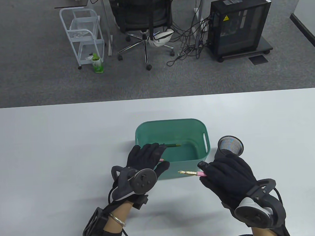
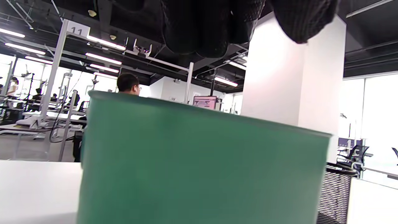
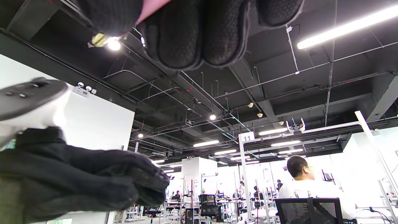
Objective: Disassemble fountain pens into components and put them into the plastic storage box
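Right hand (image 1: 230,174) nearest, fingers curled around a pink pen section (image 1: 202,173), gold nib (image 1: 184,172) sticking out past the thumb and index. Pen lies roughly level, long axis left-right, nib pointing toward the left hand and hanging in front of the near wall of the green storage box (image 1: 171,123); not over the opening. In the right wrist view a strip of pink shows between the gloved fingers (image 3: 174,34).

Left hand (image 1: 145,161) is at the box's near-left corner, fingers reaching over the rim, a small pink piece (image 1: 161,159) showing between thumb and fingers; looks pinched, grip not fully visible.

Black mesh pen cup (image 1: 230,146) stands just beside the box's right side, right behind the right hand's knuckles.

Inside the box a green pen part (image 1: 172,145) lies on the floor, axis left-right, partly hidden by the left fingers.

Beyond the table: office chair (image 1: 143,15), white cart (image 1: 84,34).
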`<state>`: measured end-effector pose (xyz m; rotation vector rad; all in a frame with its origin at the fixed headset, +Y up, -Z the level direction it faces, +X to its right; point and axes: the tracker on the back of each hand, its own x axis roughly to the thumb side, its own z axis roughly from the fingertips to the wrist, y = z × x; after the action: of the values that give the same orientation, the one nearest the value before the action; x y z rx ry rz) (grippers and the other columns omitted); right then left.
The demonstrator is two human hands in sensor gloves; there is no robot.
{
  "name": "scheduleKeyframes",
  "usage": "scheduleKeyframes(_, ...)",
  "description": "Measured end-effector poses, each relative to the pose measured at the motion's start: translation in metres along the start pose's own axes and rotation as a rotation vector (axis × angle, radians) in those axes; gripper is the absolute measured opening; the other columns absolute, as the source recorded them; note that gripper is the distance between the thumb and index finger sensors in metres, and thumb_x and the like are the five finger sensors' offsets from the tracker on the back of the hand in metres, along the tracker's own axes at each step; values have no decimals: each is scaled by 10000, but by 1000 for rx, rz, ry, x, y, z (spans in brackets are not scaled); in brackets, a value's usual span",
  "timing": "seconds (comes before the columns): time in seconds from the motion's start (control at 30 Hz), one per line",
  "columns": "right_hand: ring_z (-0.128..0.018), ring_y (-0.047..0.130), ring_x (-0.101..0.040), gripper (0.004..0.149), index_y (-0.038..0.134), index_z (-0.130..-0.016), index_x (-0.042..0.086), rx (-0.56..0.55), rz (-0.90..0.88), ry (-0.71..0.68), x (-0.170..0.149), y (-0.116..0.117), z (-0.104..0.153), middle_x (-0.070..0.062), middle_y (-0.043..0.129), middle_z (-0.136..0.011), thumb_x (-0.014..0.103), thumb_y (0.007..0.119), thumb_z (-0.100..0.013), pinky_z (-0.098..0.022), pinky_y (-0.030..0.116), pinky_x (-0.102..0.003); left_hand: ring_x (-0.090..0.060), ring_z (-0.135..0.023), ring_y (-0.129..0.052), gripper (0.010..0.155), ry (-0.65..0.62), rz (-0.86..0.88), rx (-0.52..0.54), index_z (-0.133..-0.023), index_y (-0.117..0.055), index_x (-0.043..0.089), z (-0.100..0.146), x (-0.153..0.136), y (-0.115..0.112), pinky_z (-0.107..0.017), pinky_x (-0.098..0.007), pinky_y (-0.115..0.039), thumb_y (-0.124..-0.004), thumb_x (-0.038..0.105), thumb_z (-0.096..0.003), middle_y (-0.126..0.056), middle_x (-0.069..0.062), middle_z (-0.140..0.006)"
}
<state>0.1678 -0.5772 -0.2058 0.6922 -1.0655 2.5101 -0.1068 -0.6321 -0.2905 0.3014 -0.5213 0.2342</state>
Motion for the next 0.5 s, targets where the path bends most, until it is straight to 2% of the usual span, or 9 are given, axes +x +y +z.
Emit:
scheduleKeyframes(0.33,-775,895,-149,450,887,-901,319,31,16,-9,2,8,-1,113,931,-761,524,729,-533,-737,638,-483,-319,-1078,-761,634,-49,14,136,-1155,-692,170,31,8,18,-848,-590,-491,-682,552,-649,-800,-83,-1173)
scheduleKeyframes(0.5,-775,895,-151,450,887,-901,321,40,24,-9,2,11,-1,113,931,-763,526,728,-534,-737,639,-482,-322,-1083,-753,644,-72,13,150,-1163,-681,166,37,12,25,-851,-590,-484,-681,553,-649,-794,-88,-1178)
